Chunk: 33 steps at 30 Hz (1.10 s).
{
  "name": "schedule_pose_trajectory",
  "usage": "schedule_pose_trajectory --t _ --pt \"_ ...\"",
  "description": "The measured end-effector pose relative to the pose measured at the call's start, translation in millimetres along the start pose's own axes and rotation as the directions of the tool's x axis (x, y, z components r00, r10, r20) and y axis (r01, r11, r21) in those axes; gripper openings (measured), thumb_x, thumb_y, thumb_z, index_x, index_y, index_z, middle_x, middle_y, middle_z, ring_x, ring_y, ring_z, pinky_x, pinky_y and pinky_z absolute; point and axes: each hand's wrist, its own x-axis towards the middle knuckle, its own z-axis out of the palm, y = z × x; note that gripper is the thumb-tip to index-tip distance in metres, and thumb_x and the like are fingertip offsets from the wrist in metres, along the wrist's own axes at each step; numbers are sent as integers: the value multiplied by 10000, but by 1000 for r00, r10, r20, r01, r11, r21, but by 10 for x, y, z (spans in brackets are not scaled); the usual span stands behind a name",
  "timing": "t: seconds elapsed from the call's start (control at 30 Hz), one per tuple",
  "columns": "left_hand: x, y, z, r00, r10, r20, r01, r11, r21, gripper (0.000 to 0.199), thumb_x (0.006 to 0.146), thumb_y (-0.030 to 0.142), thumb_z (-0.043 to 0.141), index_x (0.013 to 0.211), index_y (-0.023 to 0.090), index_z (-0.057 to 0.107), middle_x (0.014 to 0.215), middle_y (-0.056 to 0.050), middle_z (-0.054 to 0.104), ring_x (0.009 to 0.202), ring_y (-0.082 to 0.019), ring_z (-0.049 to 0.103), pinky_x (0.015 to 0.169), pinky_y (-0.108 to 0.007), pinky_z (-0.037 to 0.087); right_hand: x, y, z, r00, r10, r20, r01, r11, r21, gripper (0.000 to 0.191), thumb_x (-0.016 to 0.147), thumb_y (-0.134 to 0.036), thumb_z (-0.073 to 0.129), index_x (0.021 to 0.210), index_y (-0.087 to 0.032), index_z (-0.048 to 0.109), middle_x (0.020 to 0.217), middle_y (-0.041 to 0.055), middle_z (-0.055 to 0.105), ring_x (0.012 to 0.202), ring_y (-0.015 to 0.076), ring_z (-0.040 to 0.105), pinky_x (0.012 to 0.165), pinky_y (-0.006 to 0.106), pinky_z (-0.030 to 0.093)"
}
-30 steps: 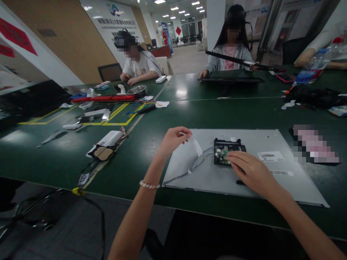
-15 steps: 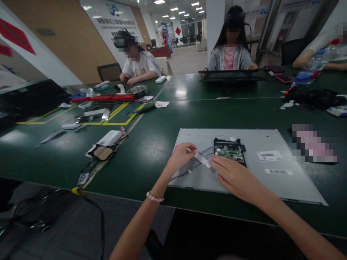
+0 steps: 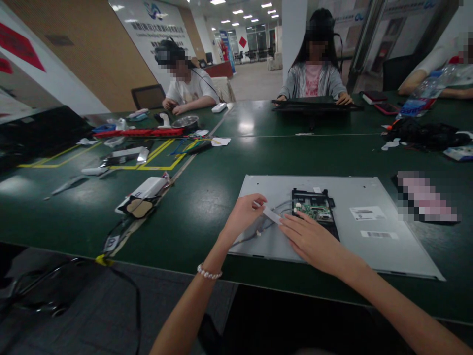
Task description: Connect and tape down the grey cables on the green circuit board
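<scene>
A flat grey metal panel [image 3: 347, 251] lies on the green table, with a green circuit board [image 3: 314, 212] in a black frame on it and thin grey cables beside the board. My left hand [image 3: 247, 213], a beaded bracelet at its wrist, pinches one end of a whitish translucent strip [image 3: 272, 215] above the cables. The fingers of my right hand [image 3: 314, 241] lie nearly flat, stretched toward the strip's other end and touching it, just in front of the board.
A pink phone-like object [image 3: 424, 197] lies right of the panel. To the left are a white battery-like pack [image 3: 142, 195] with cables and a metal bowl [image 3: 185, 122]. Across the table, one person holds a black monitor [image 3: 318, 106]; others sit nearby.
My right hand has slid a little left along the strip, uncovering more of the board and frame. The far person's hand on the monitor has shifted, and the monitor's top edge sits lower.
</scene>
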Motion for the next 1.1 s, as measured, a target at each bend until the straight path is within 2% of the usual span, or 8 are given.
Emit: schedule_pose_trajectory --t 0.23,0.4,0.5,0.57,0.67,0.8,0.97,1.1 --pt "-30 17 9 1000 17 -22 -15 995 101 245 804 172 544 1025 164 651 996 -66 684 735 -151 641 757 -296 500 6 -12 42 1000 -7 11 7 999 39 382 925 -133 453 1293 -104 552 1351 135 582 1257 234 528 1123 451 359" --pt "-135 69 2 984 99 -146 -75 984 164 273 850 189 544 1118 175 599 1174 -84 595 784 -147 641 816 -347 523 9 -10 82 1000 -12 4 12 998 65 383 915 -114 460 1287 -103 556 1346 134 584 1258 227 526 1129 434 355" --pt "-282 197 35 925 212 -316 -133 958 253 248 915 183 474 1137 172 584 1223 -109 569 992 -199 622 883 -393 516 14 -14 102 1000 -11 -5 11 997 79 387 916 -112 463 1293 -109 553 1338 125 592 1252 222 530 1123 428 368" --pt "-414 306 91 870 338 -359 -220 918 330 259 934 159 441 1154 170 577 1229 -119 576 1088 -217 587 932 -408 498 16 -14 119 1000 -10 -6 10 997 82 383 914 -113 469 1287 -107 557 1331 124 598 1244 222 537 1116 422 380" --pt "-587 445 213 864 456 -212 -344 844 411 274 936 133 425 1164 170 572 1194 -106 620 1124 -223 579 952 -402 493 14 -11 147 1000 -6 -12 7 997 77 361 907 -107 482 1255 -107 577 1305 123 614 1227 221 551 1106 417 394" --pt "-648 477 353 934 356 -15 -310 832 460 333 975 211 384 1273 140 515 1333 -119 571 1261 -242 510 1031 -427 447 -2 -8 178 999 -17 -31 19 997 69 307 897 -115 506 1183 -104 618 1222 125 662 1187 217 582 1096 411 408" --pt "-632 363 409 966 236 102 -255 832 493 443 1013 340 316 1389 130 421 1484 -127 425 1372 -242 393 1106 -459 364 -21 -5 202 998 -38 -42 39 999 15 315 904 -130 505 1193 -87 622 1287 140 631 1210 220 567 1103 406 399" --pt "-666 329 420 972 207 111 -234 843 485 474 1018 375 285 1418 144 391 1518 -124 372 1398 -231 353 1127 -462 331 -38 -7 210 999 -39 -17 39 999 -3 329 922 -137 479 1219 -83 610 1336 133 599 1235 220 548 1110 400 391"
